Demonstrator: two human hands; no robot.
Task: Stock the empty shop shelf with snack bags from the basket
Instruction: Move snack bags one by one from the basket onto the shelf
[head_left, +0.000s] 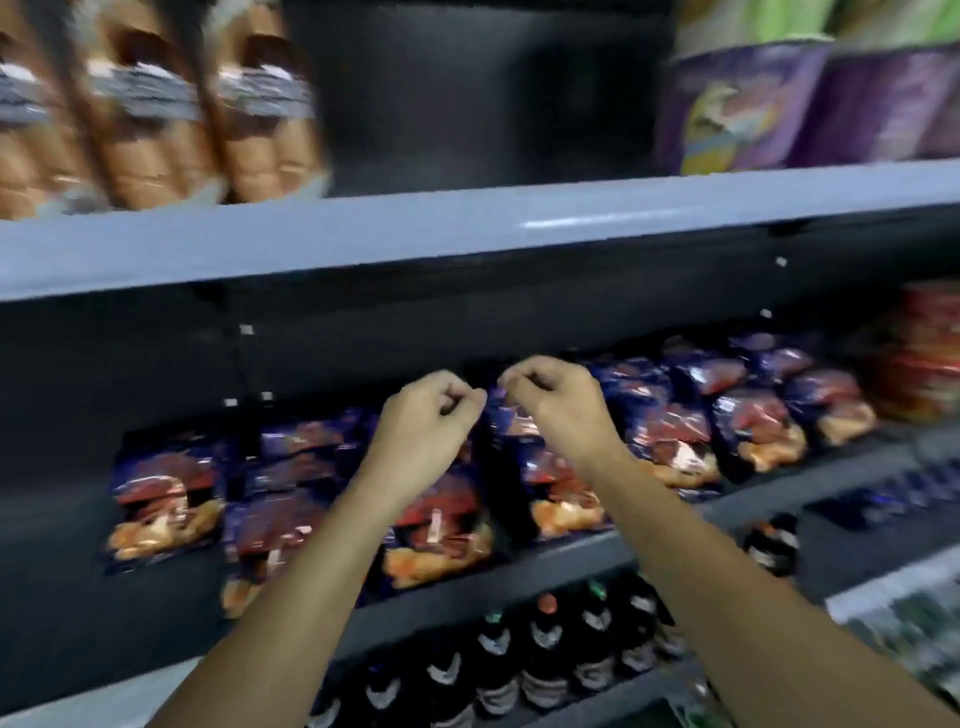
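Inspecting mid shelf (561, 558): snack bags (753, 431) sit in rows, centre and right. Basket not in view. The left hand (426, 415) and right hand (550, 400) hover at the top of one bag (506, 421), fingers curled. Pic blurred, so cannot tell whether either pinches it. Judged: bags light, soft, slick film, contents crushable; take by top seam, no squeezing. Upper shelf (467, 228) overhangs, headroom ltd. Open room at left end. Bottles (545, 649) sit below front lip.

head view | being worn on head | being pointed forward, slightly down | snack shelf (571, 558) being seen close up
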